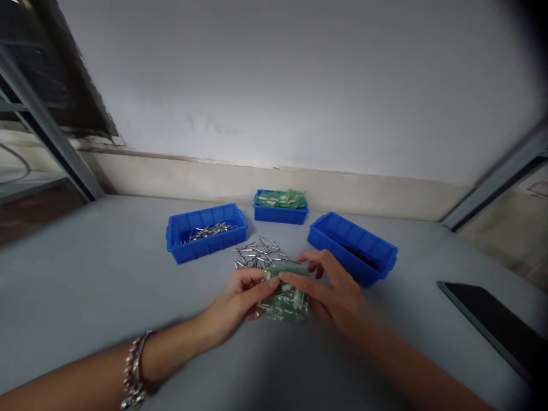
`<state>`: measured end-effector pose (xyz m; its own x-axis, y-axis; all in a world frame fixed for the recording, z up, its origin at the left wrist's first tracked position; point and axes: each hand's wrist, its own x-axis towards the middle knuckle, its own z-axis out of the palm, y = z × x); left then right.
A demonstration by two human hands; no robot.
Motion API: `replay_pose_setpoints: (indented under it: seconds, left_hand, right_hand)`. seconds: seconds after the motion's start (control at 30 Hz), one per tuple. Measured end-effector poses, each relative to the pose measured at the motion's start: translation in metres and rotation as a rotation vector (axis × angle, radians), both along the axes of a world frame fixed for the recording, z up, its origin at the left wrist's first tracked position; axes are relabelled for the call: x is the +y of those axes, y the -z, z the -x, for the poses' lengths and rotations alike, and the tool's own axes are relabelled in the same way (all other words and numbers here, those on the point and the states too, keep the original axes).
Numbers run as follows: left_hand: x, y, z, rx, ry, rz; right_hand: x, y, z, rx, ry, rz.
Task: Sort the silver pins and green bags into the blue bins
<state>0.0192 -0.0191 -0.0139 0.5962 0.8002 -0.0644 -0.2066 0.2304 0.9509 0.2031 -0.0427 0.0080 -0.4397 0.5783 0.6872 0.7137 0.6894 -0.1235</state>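
A clear green plastic bag (pixel 285 302) with small pale and metallic pieces inside is between my hands, above the table. My left hand (pixel 246 294) pinches its left edge, thumb on top. At its upper right, my right hand (pixel 331 288) is also closed on the bag, with thumb and a finger near its top edge; part of that grip is hidden. Just beyond the bag lies a loose pile of thin metal pins, like rivets (pixel 257 253), on the table.
A blue bin (pixel 209 248) at left holds more metal pins. The back blue bin (pixel 280 216) holds green bags (pixel 282 198). Small dark pieces lie in the right blue bin (pixel 342 254). A dark flat tablet-like panel (pixel 492 319) rests on the grey table (pixel 128 274) at far right.
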Motion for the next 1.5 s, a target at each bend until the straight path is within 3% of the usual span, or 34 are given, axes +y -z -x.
replay_pose_setpoints:
  seconds: [0.23, 0.57, 0.77, 1.13, 1.33, 1.5]
  left_hand:
    - [-0.001, -0.002, -0.001, 0.061, -0.044, -0.043]
    - [-0.002, -0.009, -0.002, 0.127, -0.116, -0.146]
    - [-0.004, -0.013, -0.003, 0.229, -0.122, -0.236]
    - [-0.003, -0.011, -0.003, 0.256, -0.107, -0.415]
    - [-0.004, -0.007, -0.002, 0.263, -0.055, -0.381]
    - [-0.009, -0.008, -0.001, 0.305, -0.040, -0.455]
  right_hand:
    - [0.001, 0.003, -0.001, 0.061, -0.019, 0.165]
    - [-0.001, -0.005, 0.001, 0.470, -0.038, 0.612]
    - [0.001, -0.011, 0.002, 0.424, -0.118, 0.806]
    - [0.002, -0.012, 0.007, 0.339, -0.084, 0.773]
    - [0.003, -0.018, 0.003, 0.315, -0.064, 0.756]
    - [0.010, -0.034, -0.018, 0.371, 0.204, 0.493]
